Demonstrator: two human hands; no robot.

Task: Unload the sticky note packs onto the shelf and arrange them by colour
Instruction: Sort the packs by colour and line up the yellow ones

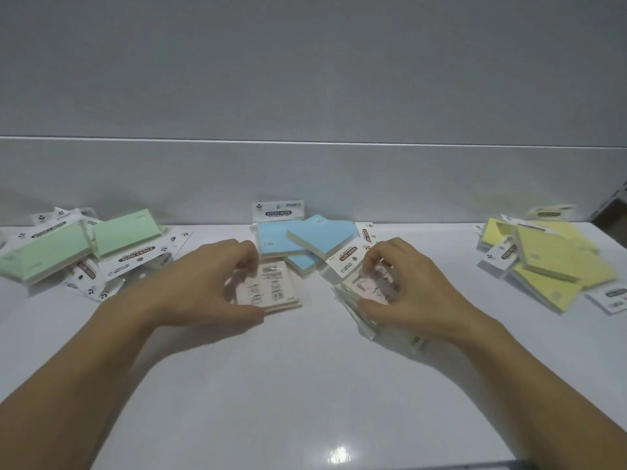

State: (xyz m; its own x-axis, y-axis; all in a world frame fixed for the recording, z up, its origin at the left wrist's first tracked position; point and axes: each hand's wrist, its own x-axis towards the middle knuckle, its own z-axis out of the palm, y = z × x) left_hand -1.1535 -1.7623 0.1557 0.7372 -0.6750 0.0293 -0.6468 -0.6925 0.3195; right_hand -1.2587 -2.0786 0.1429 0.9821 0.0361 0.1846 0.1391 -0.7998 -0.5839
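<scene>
ringing the pink packs [275,287] sit a green pile [51,252], blue pile [319,236], yellow pile [556,256].

your left hand [200,283] grips a flat pink stack [274,290] lying printed side up on the white shelf [305,385], thumb at its near edge, fingers curled over the far edge. your right hand [410,290] pinches a tilted pink stack [371,288] in clear wrap, near end touching the shelf. blue packs [315,235] are piled just behind, between both hands. green packs [51,252] are heaped far left, yellow packs [556,256] far right. grey wall [305,79] behind.
</scene>
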